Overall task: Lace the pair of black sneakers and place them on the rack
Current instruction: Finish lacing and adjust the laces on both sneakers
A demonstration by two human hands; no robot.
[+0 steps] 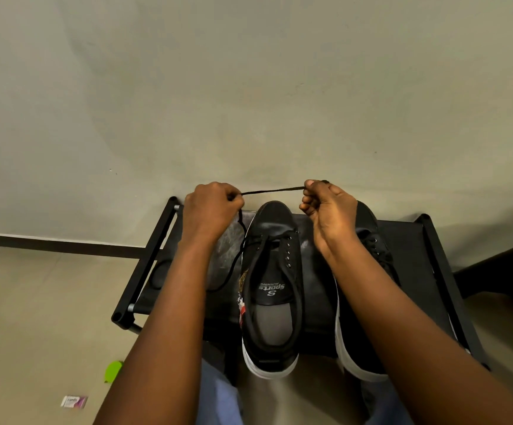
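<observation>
- Against the grey wall sits the black rack (427, 240), low on the floor, with a dark flat top shelf. Everything else below is placed relative to it.
- On that top shelf, roughly in the middle, stands the left sneaker (272, 289): black upper, white sole, toe pointing at the wall, heel hanging a bit over the rack's near edge. Tongue reads "Sports Running", and most of its eyelets look unlaced.
- Just beside it, toward the rack's right end, is the right sneaker (368, 240), mostly hidden under a forearm, so can't say much except that it seems laced near the top.
- Left hand (210, 210) hovers over the rack's far left part, fingers curled tight around the black lace (272, 190).
- Right hand (330, 207) is above the rack's far edge, over the toe of the right sneaker, pinching the other end of that lace between thumb and fingers.
- Lace is stretched taut between both hands above the sneaker toes; a loose length drops from the left hand down onto the shelf and up to the eyelets.
- Off the rack's left end, on the floor nearer the camera: a small green thing (113, 370) and a little pink-white packet (73, 402).
</observation>
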